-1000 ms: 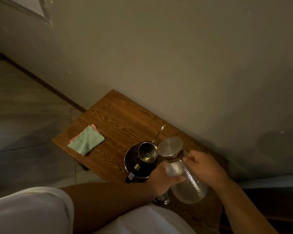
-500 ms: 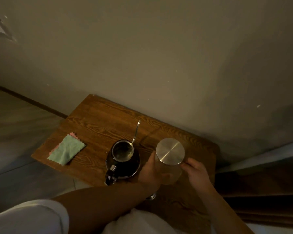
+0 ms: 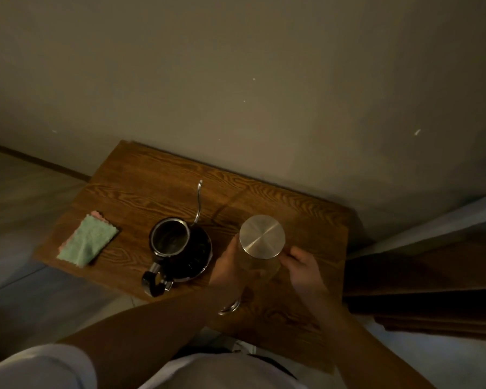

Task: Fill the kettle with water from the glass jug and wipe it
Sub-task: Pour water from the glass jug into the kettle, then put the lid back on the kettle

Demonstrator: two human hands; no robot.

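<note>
A glass jug (image 3: pixel 260 263) with a round steel lid stands upright on the wooden table (image 3: pixel 141 197), seen from above. My left hand (image 3: pixel 229 265) wraps its left side and my right hand (image 3: pixel 302 263) grips its right side. To the left stands the black gooseneck kettle (image 3: pixel 180 248), lid off, its mouth open and its thin spout pointing toward the wall. Its handle points toward me. A green and pink cloth (image 3: pixel 87 240) lies flat at the table's left end.
A small metal ring-shaped object (image 3: pixel 229 308), perhaps the kettle lid, lies under my left forearm near the table's front edge. The wall runs right behind the table. Dark wooden furniture (image 3: pixel 432 276) stands to the right. Floor lies to the left.
The jug went from tilted, with its textured body showing, to upright on the table. Both hands stayed on it. The view shifted so the table sits more centrally.
</note>
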